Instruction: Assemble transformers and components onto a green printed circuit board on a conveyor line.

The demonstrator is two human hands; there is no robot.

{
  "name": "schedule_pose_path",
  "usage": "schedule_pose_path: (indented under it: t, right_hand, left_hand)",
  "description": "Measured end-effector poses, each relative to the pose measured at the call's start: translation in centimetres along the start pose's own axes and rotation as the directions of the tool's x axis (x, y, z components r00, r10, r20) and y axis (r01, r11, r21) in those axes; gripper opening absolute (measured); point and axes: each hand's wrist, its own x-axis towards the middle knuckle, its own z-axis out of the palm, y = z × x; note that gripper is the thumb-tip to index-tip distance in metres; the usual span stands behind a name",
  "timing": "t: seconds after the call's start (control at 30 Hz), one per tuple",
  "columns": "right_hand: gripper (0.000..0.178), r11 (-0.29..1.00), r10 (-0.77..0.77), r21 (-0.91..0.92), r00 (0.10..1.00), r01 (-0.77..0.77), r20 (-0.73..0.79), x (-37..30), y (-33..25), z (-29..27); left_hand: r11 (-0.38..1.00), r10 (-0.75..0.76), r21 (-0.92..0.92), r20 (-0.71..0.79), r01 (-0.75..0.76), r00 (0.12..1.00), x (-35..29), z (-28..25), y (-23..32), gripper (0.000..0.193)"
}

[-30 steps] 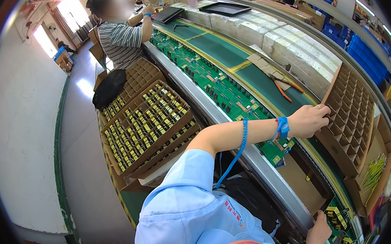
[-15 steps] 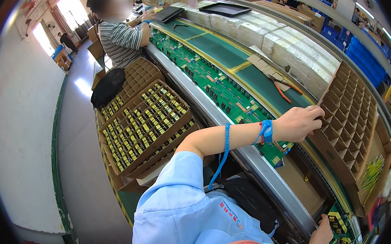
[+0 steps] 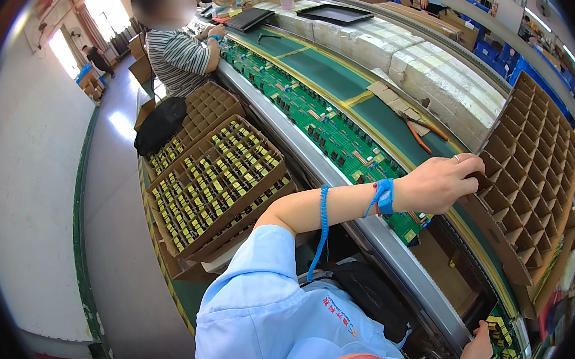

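Note:
My left hand (image 3: 439, 183), with a blue wrist strap (image 3: 384, 196) and coiled cord, is closed on the near left edge of a cardboard divider box (image 3: 531, 176). The box is tilted, and the compartments that show have nothing in them. At the lower right, my right hand (image 3: 478, 347) has a finger stretched out beside a green circuit board carrying yellow-and-black transformers (image 3: 504, 335). Its other fingers are partly hidden, and I see nothing held in it. Between my hands runs the conveyor line with long green circuit boards (image 3: 318, 125).
Divider boxes filled with yellow-and-black components (image 3: 214, 181) are stacked to the left, a black bag (image 3: 161, 125) behind them. Orange-handled pliers (image 3: 418, 136) lie on cardboard beyond the boards. White foam blocks (image 3: 435, 73) line the far side. A co-worker (image 3: 179, 55) sits at the far left.
The divider box has risen and shifted right, now covering most of the yellow strips that showed in the carton beneath. My left hand moved slightly with it. My right hand shifted a little.

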Motion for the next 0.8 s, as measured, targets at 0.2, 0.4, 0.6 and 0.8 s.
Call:
schedule_pose_path:
  t: [0.2, 0.4, 0.6, 0.8]
  right_hand:
    - [0.051, 0.993, 0.110, -0.051, 0.994, -0.109, 0.020, -1.1, 2.5, 0.5]
    - [0.053, 0.987, 0.124, -0.097, 0.991, -0.127, -0.042, -1.3, 6.6, 2.3]
    - [0.036, 0.995, 0.087, 0.055, 0.993, -0.083, -0.077, -1.4, 8.4, 1.9]
    - [0.051, 0.415, 0.346, 0.895, 0.938, -0.167, 0.014, -0.3, 10.7, -1.2]
  left_hand:
    - [1.000, 0.009, -0.010, 0.045, -0.008, 0.999, -0.3, -1.1, 1.0, 0.018]
    - [0.999, -0.019, -0.040, 0.050, 0.021, 0.999, -1.2, -1.3, 1.5, 0.020]
    - [0.997, 0.035, -0.070, 0.059, -0.030, 0.998, -1.2, -1.4, 2.5, 0.019]
    - [0.984, 0.142, -0.116, 0.088, -0.132, 0.986, -1.6, -0.6, 4.0, 0.017]
